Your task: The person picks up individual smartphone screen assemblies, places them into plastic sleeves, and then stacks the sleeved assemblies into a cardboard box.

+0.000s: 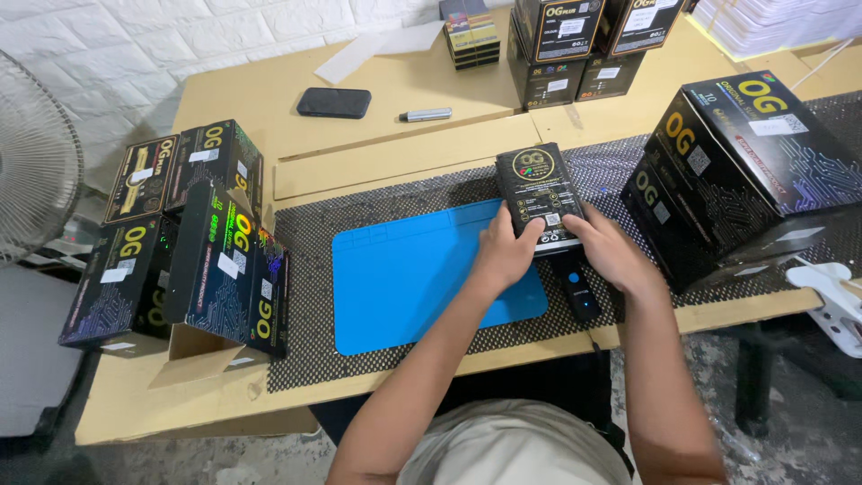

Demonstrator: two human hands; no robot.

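Both my hands hold a flat black box [539, 193] with gold print, its face turned up, over the right edge of a blue silicone mat [404, 274]. My left hand [505, 251] grips its lower left side and my right hand [606, 251] grips its lower right corner. Just under the box, a slim black device [576, 289] with a blue button lies on the dotted black anti-slip mat [310, 296].
Several black printed cartons [180, 251] stand at the left, one with an open flap. A large black carton [745, 162] sits at the right, more boxes [575, 45] at the back. A phone [333, 102] and a marker [426, 114] lie behind. A fan [31, 171] stands far left.
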